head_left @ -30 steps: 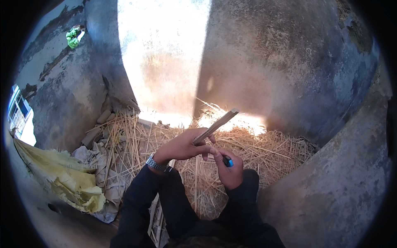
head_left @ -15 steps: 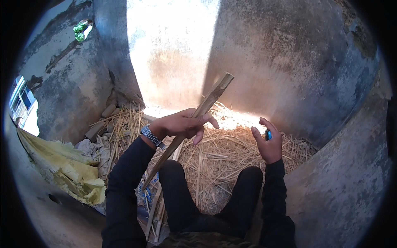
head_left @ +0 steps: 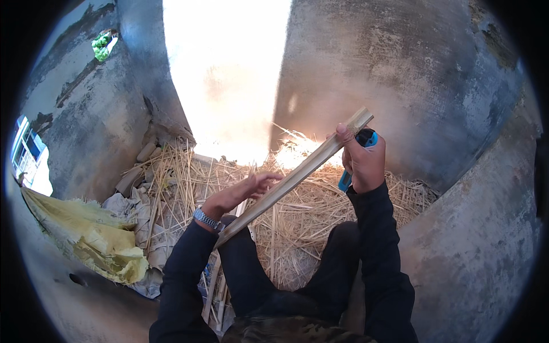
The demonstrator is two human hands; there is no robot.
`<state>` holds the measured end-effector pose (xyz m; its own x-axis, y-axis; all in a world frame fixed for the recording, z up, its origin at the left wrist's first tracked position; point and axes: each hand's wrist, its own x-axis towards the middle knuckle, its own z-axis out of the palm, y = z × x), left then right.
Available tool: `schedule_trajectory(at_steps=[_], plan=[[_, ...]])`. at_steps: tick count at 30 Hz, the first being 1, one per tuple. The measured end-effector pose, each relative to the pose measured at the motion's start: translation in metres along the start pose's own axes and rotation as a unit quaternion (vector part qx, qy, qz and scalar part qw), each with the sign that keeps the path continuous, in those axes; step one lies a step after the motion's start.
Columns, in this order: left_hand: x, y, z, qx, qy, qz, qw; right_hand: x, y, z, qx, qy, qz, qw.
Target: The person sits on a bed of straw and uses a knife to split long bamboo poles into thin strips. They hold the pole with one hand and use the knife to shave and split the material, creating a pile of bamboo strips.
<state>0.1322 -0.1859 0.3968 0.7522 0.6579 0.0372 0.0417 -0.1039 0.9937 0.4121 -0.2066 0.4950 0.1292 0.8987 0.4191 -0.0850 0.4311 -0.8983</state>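
Right hand (head_left: 363,161) fingers wrap a blue-handled tool (head_left: 355,160), blade hidden, thumb against a long bamboo strip's (head_left: 294,177) upper end. Left hand (head_left: 243,191) fingers lie loosely spread beneath the strip's middle. Straw (head_left: 297,228) covers the floor; yellow sack (head_left: 86,237) left.

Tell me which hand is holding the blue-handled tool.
The right hand, up at the bamboo strip's far end, grips it; the left hand only rests on the strip.
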Motion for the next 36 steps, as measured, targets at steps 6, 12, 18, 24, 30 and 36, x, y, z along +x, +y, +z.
schedule_trajectory(at_steps=[6, 12, 18, 24, 30, 36], plan=[[-0.048, -0.067, 0.008, 0.018, -0.065, -0.112, 0.991, 0.031, 0.017, -0.038, 0.047, 0.01, 0.042, 0.998], [-0.055, -0.057, 0.016, -0.062, 0.075, -0.143, 0.985, 0.042, 0.066, -0.063, 0.303, 0.017, 0.174, 0.937], [0.008, -0.049, -0.001, -0.132, 0.122, -0.17, 0.969, 0.041, 0.138, -0.084, 0.39, 0.003, 0.282, 0.876], [0.062, -0.067, 0.012, -0.202, 0.037, -0.196, 0.959, 0.043, 0.176, -0.072, 0.41, -0.035, 0.277, 0.868], [0.079, -0.093, 0.013, -0.248, 0.036, -0.223, 0.942, 0.039, 0.22, -0.079, 0.422, -0.017, 0.291, 0.858], [0.086, -0.089, 0.008, -0.238, 0.057, -0.226, 0.943, 0.032, 0.229, -0.057, 0.366, -0.015, 0.275, 0.889]])
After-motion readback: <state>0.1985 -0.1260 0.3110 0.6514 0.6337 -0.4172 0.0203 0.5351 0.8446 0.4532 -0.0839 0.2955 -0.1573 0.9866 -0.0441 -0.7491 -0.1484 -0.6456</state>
